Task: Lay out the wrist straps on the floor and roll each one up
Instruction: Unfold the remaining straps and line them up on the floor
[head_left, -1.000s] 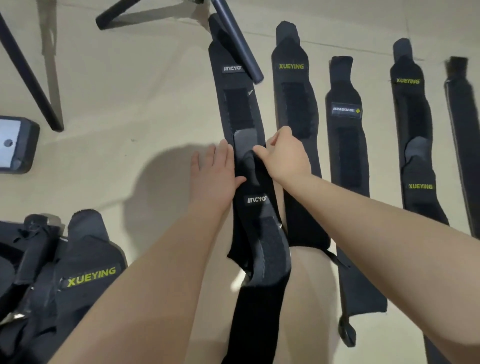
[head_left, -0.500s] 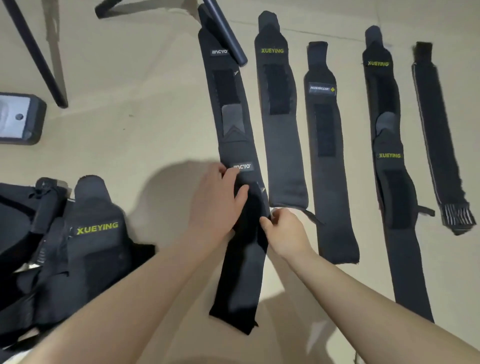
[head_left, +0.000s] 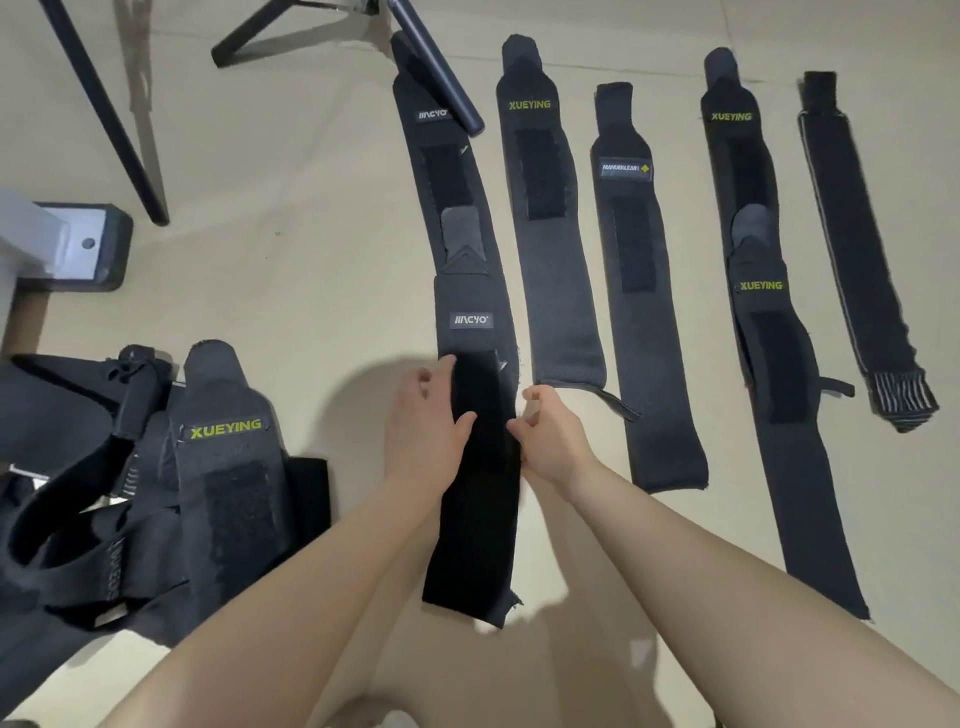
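Observation:
Several black wrist straps lie side by side lengthwise on the beige floor. The leftmost is an IIACYO strap, and its near half runs between my hands. My left hand grips its left edge, thumb lying on top of the fabric. My right hand pinches its right edge with curled fingers. A second IIACYO strap lies end to end beyond it. To the right lie a XUEYING strap, a MANUEKLEAR strap, two overlapping XUEYING straps and a plain strap with a striped end.
A heap of tangled straps sits on the floor at the left. Black tripod legs stand at the far left, and one leg rests on the far IIACYO strap. A grey block stands at the left edge.
Both hands slid toward me along the IIACYO strap, from its middle to its near half. The strap's near end, which was draped over my knee, now lies flat.

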